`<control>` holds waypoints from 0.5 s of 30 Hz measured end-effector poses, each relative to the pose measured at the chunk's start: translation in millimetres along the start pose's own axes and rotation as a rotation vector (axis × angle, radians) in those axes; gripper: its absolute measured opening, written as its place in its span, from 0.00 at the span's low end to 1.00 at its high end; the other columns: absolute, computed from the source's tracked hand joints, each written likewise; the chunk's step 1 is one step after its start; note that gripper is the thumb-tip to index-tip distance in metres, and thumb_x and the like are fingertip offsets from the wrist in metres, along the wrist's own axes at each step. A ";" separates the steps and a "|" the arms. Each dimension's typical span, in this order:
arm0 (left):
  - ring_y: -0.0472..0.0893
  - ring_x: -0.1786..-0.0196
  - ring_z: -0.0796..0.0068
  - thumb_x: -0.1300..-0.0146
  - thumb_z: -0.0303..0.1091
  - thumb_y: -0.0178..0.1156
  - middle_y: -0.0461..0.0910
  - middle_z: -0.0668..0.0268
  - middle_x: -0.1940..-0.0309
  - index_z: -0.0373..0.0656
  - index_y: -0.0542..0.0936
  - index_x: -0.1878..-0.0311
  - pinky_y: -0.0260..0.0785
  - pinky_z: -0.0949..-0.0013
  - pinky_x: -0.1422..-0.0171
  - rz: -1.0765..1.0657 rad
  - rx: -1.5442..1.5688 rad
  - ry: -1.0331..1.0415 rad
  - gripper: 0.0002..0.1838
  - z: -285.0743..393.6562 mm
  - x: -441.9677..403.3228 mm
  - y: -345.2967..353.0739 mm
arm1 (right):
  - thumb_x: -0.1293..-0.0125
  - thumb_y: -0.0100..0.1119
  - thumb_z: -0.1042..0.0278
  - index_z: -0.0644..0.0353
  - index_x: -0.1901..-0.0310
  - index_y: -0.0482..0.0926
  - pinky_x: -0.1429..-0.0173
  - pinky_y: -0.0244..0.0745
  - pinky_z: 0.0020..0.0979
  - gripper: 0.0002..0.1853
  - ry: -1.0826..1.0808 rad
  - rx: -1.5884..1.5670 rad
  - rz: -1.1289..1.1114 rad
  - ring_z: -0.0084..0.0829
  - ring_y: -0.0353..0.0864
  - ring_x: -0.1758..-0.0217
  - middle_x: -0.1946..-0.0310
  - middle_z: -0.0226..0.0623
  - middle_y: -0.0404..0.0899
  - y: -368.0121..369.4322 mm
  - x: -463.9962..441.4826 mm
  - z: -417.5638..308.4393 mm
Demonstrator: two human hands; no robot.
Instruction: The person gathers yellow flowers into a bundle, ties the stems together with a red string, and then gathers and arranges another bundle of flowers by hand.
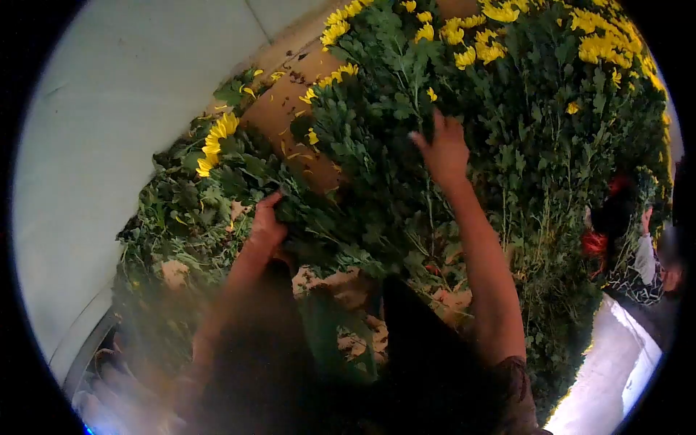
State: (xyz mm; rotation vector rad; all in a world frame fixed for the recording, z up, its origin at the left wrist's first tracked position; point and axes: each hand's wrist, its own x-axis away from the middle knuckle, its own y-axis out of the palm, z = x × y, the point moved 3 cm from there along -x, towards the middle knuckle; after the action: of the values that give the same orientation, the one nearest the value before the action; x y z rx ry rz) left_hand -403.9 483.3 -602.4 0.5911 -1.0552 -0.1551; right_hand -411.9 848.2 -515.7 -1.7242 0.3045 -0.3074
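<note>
My left hand [267,226] is closed around leafy chrysanthemum stems [319,221], its thumb on top; the fingers underneath are partly hidden. Up and to the left of it, a yellow chrysanthemum bloom [217,143] lies on its side among dark leaves. My right hand [445,150] reaches into the large bank of upright leafy chrysanthemums [406,80]. Its thumb and fingers are spread, touching or just above the foliage, and nothing shows gripped between them. A small yellow petal tip [432,94] shows just above its fingertips.
Many yellow blooms [609,43] line the top of the bank. Fallen petals and leaf bits lie on brown ground [283,109]. A pale wall or sheet [109,130] stands at left. At right are another person's sleeve [644,259] and a white sheet [605,362].
</note>
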 end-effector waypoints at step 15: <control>0.78 0.51 0.60 0.41 0.35 0.55 0.80 0.61 0.55 0.40 0.77 0.51 0.68 0.57 0.41 0.132 -0.043 0.056 0.16 7.9 5.3 -8.6 | 0.41 0.58 0.75 0.61 0.33 0.61 0.45 0.70 0.29 0.33 0.242 -0.895 0.003 0.30 0.74 0.45 0.41 0.45 0.70 -0.7 35.4 57.7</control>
State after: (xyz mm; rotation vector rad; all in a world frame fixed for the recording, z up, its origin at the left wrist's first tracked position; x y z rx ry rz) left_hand -406.7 471.0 -600.0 0.4830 -1.0303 -0.0456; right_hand -357.6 888.0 -523.5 -2.5664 0.6945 -0.4137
